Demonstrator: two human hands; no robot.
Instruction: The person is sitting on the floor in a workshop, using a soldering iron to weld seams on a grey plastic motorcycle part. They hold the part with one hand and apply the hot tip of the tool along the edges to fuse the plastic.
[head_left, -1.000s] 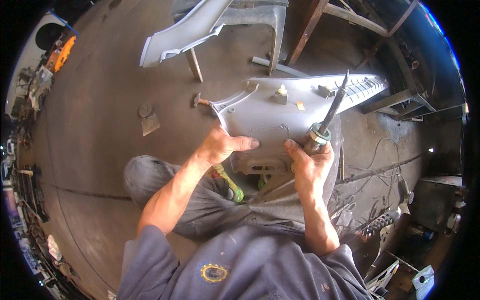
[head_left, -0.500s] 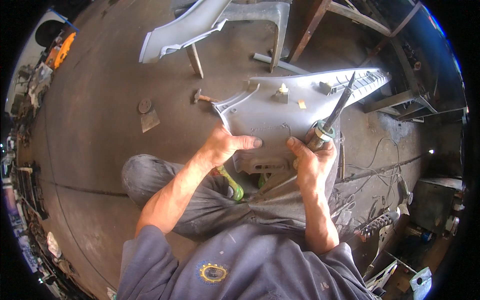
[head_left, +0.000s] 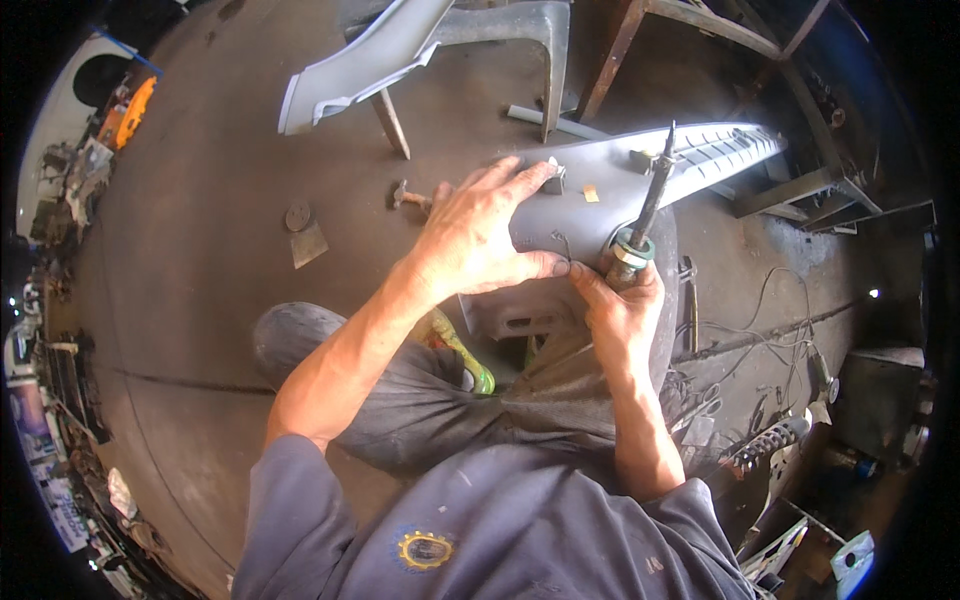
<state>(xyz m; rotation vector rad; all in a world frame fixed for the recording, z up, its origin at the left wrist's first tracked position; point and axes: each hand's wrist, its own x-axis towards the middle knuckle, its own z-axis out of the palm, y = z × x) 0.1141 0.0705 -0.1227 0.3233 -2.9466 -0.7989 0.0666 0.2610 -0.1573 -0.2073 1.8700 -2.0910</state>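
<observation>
Head view, looking down: a grey plastic trim panel [head_left: 600, 190] lies across the person's lap at centre frame, its ribbed end reaching toward the upper right. The left hand [head_left: 480, 235] is spread flat on the panel's upper face — fingers extended toward the top of the frame, thumb pointing right along the near edge, nothing gripped. The right hand [head_left: 620, 310] sits just right of it, fingers closed round the handle of a soldering iron [head_left: 645, 210]. The iron stands nearly upright, with its dark shaft and tip pointing toward the top of the frame, above the panel surface; whether the tip touches the panel cannot be told. The left thumb tip and the right fingers are almost touching at the panel's near edge.

Two small pale tabs [head_left: 590, 192] sit on the panel beyond the left fingertips. A yellow-green object [head_left: 462, 355] shows between the knees, below the left wrist.

Surroundings: a second grey trim piece [head_left: 350, 70] rests at upper centre-left, beside a grey stool [head_left: 520, 30]. A small hammer [head_left: 405, 195] lies on the concrete floor [head_left: 200, 300] left of the panel, and a round disc with a flat scrap [head_left: 305, 235] lies further left. Loose cables [head_left: 770, 330] trail across the floor at right.
</observation>
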